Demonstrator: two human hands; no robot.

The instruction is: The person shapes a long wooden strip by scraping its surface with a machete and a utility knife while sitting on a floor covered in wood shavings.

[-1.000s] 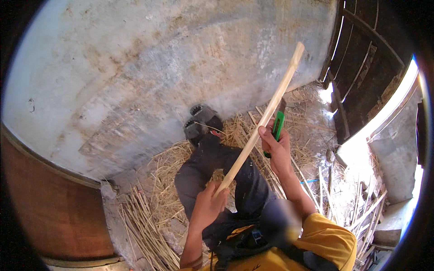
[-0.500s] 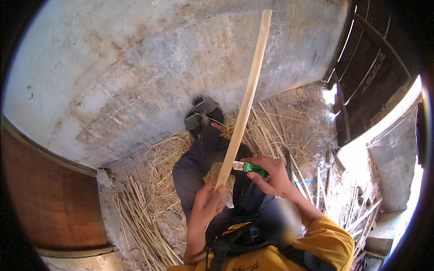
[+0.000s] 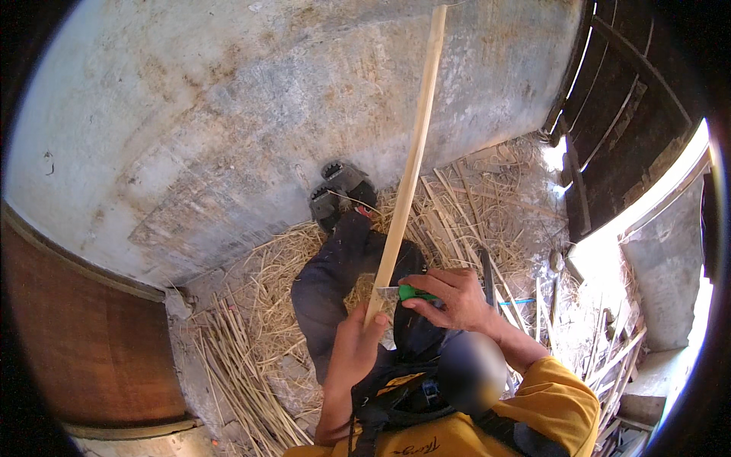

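My left hand [image 3: 356, 344] is closed round the lower end of a long, pale bamboo strip [image 3: 412, 164], which rises away from me toward the wall. In my right hand [image 3: 459, 299] is a green-handled utility knife [image 3: 415, 292], gripped between thumb and fingers. Its blade points left and meets the strip's right edge, a little above my left hand. The blade looks thin, seen nearly edge-on. My dark-trousered legs lie stretched out beneath the strip.
Shavings [image 3: 278, 266] litter the floor round my legs. A bundle of thin strips [image 3: 244, 373] lies to the left, and more split strips [image 3: 445, 217] lie right of my feet. A stained wall [image 3: 251, 114] stands ahead, a brown wooden panel [image 3: 84, 327] at left.
The knife has moved slightly down and left along the strip, and its blade has turned edge-on. The strip's far end has swung a little left. My left hand's grip has turned.
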